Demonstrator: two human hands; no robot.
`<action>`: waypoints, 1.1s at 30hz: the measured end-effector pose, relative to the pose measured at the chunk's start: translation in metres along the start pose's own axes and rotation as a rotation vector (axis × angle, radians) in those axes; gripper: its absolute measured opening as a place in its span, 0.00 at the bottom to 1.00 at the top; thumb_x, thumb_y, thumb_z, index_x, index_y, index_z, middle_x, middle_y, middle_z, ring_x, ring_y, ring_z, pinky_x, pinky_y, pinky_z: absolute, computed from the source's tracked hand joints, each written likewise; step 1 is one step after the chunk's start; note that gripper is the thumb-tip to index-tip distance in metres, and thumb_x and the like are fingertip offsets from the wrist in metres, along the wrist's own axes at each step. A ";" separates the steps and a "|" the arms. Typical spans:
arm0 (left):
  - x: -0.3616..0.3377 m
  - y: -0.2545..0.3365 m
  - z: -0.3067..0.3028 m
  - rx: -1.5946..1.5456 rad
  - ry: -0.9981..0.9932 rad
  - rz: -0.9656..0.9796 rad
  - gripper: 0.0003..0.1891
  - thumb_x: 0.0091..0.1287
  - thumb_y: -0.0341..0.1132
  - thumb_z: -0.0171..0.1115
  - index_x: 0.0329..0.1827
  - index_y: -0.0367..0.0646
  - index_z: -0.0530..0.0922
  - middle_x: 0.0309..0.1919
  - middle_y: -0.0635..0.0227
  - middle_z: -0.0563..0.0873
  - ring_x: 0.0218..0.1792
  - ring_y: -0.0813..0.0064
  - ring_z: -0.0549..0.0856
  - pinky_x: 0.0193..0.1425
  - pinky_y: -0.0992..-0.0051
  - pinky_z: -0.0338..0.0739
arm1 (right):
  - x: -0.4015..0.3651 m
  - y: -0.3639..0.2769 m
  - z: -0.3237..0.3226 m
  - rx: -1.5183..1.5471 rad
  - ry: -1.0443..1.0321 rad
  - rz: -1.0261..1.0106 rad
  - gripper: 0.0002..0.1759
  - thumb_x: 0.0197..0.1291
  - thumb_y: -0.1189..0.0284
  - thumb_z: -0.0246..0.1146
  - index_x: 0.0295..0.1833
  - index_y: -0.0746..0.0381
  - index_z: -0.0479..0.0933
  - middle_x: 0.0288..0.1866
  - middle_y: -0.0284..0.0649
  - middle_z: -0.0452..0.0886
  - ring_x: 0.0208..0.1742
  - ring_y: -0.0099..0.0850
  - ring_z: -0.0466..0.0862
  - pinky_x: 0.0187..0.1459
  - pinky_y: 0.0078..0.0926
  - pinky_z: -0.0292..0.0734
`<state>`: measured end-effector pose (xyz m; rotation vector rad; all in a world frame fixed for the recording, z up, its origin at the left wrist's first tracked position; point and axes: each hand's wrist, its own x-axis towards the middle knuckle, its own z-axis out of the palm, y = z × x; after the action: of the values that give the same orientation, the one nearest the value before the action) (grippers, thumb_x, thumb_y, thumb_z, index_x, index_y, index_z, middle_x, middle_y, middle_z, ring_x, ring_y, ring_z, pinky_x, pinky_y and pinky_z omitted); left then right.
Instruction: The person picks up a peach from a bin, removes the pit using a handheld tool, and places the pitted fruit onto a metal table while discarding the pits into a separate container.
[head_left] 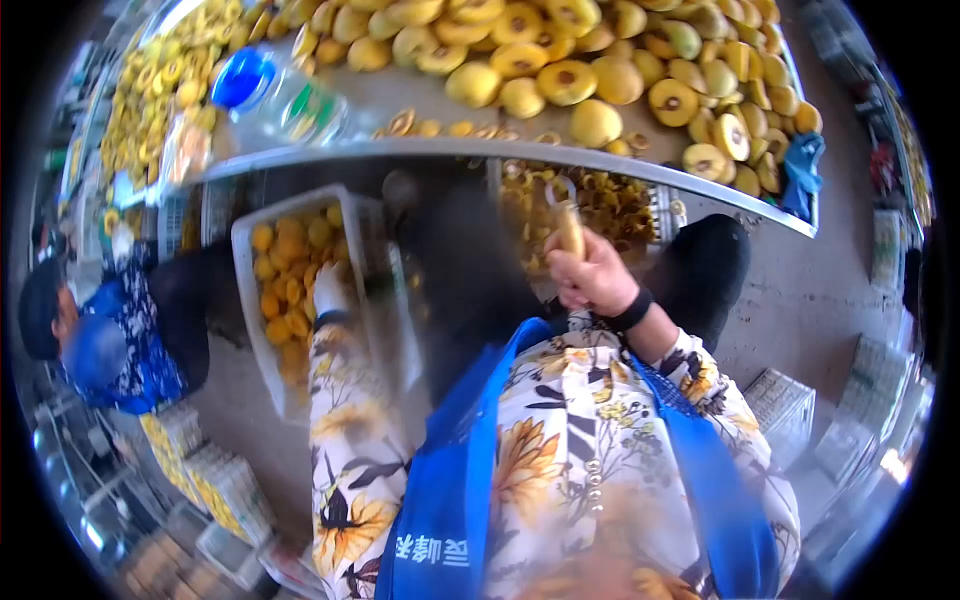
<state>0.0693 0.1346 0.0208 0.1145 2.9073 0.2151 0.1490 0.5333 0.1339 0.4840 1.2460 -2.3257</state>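
My left hand, in a pale glove, reaches down into a white plastic crate of yellow-orange peaches. Its fingers are blurred among the fruit, so whether they grip a peach cannot be told. In front of my body, my right hand is closed around the light-coloured handle of a pitting tool. A metal loop stands at the tool's upper end, with nothing visible in it. Behind the tool, under the table, lies a container of brownish-yellow peach scraps.
A metal-edged table runs across in front, heaped with halved peaches. On it lie a blue-capped clear bottle and, at the right corner, a blue plastic bag. Another person sits at the left. Crates stand at the right.
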 end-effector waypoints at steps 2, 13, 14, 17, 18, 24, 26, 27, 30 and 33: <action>0.005 0.012 -0.019 0.101 -0.099 -0.079 0.07 0.55 0.31 0.54 0.32 0.42 0.80 0.31 0.54 0.82 0.37 0.56 0.81 0.41 0.63 0.76 | -0.005 -0.003 0.000 -0.050 0.003 -0.018 0.07 0.59 0.74 0.58 0.41 0.61 0.68 0.19 0.31 0.70 0.11 0.18 0.67 0.12 0.16 0.64; 0.046 0.347 -0.154 -0.194 0.223 0.584 0.14 0.58 0.47 0.56 0.39 0.50 0.82 0.27 0.58 0.84 0.31 0.53 0.83 0.35 0.60 0.76 | -0.031 -0.023 -0.031 -0.495 0.318 -0.326 0.13 0.58 0.65 0.62 0.44 0.61 0.74 0.26 0.31 0.77 0.23 0.19 0.75 0.26 0.20 0.73; 0.060 0.368 -0.138 -0.068 0.171 0.629 0.15 0.60 0.48 0.53 0.39 0.48 0.80 0.30 0.58 0.84 0.33 0.55 0.82 0.37 0.59 0.75 | -0.033 -0.023 -0.035 -0.513 0.335 -0.344 0.14 0.58 0.64 0.62 0.44 0.61 0.74 0.27 0.31 0.77 0.25 0.19 0.75 0.28 0.20 0.73; 0.082 0.418 -0.113 0.140 -0.192 0.628 0.18 0.59 0.48 0.56 0.43 0.45 0.78 0.38 0.57 0.83 0.43 0.58 0.82 0.48 0.62 0.75 | -0.041 -0.024 -0.043 -0.523 0.370 -0.363 0.16 0.57 0.64 0.63 0.46 0.62 0.74 0.30 0.31 0.78 0.29 0.19 0.76 0.32 0.20 0.74; 0.088 0.428 -0.099 0.156 -0.198 0.567 0.18 0.60 0.47 0.57 0.46 0.45 0.77 0.40 0.56 0.83 0.44 0.58 0.82 0.49 0.62 0.75 | -0.047 -0.025 -0.042 -0.494 0.379 -0.357 0.16 0.57 0.63 0.63 0.46 0.62 0.74 0.31 0.31 0.78 0.31 0.19 0.76 0.34 0.20 0.74; 0.094 0.439 -0.074 -0.084 -0.069 0.346 0.18 0.51 0.39 0.62 0.44 0.44 0.76 0.41 0.53 0.83 0.45 0.56 0.82 0.47 0.63 0.77 | -0.052 -0.019 -0.044 -0.476 0.351 -0.473 0.14 0.57 0.66 0.63 0.45 0.62 0.75 0.33 0.31 0.78 0.33 0.20 0.76 0.37 0.23 0.74; 0.095 0.426 -0.080 -0.158 -0.032 0.385 0.21 0.46 0.43 0.64 0.42 0.43 0.76 0.40 0.50 0.82 0.43 0.53 0.81 0.47 0.62 0.76 | -0.054 -0.020 -0.042 -0.570 0.411 -0.595 0.13 0.55 0.66 0.63 0.42 0.62 0.74 0.31 0.34 0.78 0.33 0.22 0.76 0.36 0.23 0.75; 0.099 0.419 -0.079 -0.266 0.026 0.413 0.24 0.43 0.46 0.67 0.41 0.42 0.76 0.39 0.49 0.82 0.42 0.50 0.81 0.47 0.62 0.76 | -0.063 -0.031 -0.033 -0.562 0.448 -0.546 0.14 0.54 0.67 0.63 0.42 0.63 0.74 0.31 0.36 0.78 0.33 0.23 0.77 0.36 0.24 0.75; 0.075 0.394 -0.110 -1.471 -0.325 0.373 0.15 0.54 0.28 0.61 0.45 0.44 0.72 0.42 0.63 0.80 0.39 0.67 0.81 0.38 0.68 0.78 | -0.068 -0.044 -0.032 -0.652 0.597 -0.537 0.16 0.53 0.67 0.63 0.43 0.66 0.73 0.32 0.41 0.80 0.34 0.27 0.79 0.38 0.26 0.75; 0.043 0.359 -0.124 -1.844 -0.515 0.643 0.17 0.57 0.28 0.57 0.51 0.42 0.69 0.47 0.58 0.78 0.46 0.61 0.79 0.45 0.60 0.78 | -0.054 -0.042 -0.039 -0.859 0.729 -0.671 0.17 0.52 0.64 0.64 0.44 0.62 0.73 0.30 0.51 0.78 0.31 0.48 0.79 0.34 0.34 0.74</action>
<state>0.0209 0.4761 0.1860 0.5810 1.1652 2.2116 0.1748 0.5988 0.1684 0.6824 2.9170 -1.7622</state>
